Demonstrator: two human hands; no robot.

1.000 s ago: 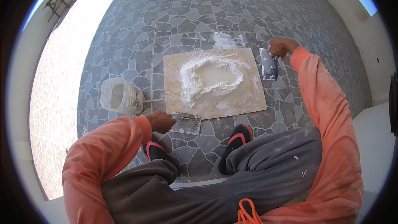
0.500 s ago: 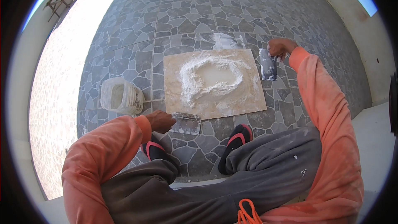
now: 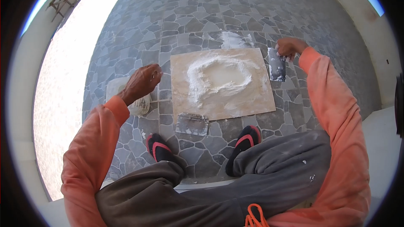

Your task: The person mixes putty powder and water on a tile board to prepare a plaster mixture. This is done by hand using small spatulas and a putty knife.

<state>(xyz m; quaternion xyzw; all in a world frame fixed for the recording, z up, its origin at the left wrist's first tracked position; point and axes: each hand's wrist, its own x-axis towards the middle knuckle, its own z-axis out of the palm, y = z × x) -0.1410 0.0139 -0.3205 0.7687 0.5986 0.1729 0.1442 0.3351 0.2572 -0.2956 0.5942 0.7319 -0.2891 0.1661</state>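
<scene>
My left hand [image 3: 143, 80] is raised over the white plastic bucket [image 3: 141, 106], fingers curled, with nothing visible in them; it hides much of the bucket. My right hand [image 3: 290, 47] grips a broad putty knife [image 3: 277, 67], its dark blade pointing down and smeared with white, just beyond the board's right edge. Between the hands lies a tan board [image 3: 263, 101] carrying a ring of white powder [image 3: 198, 86] around a pale, wet-looking pool [image 3: 225, 75]. A flat metal trowel blade [image 3: 192, 125] with white smears rests at the board's near-left edge, apart from both hands.
White spilled plaster-like material [image 3: 235, 40] marks the stone-patterned floor [image 3: 193, 21] behind the board. My two dark shoes with red straps [image 3: 160, 148] stand close to the board's near side. Bright sunlit paving [image 3: 59, 80] runs along the left, and a wall [image 3: 357, 29] stands at right.
My left hand has left the trowel and moved up and left over the bucket. The trowel stays on the floor. My right hand still holds the putty knife in nearly the same place.
</scene>
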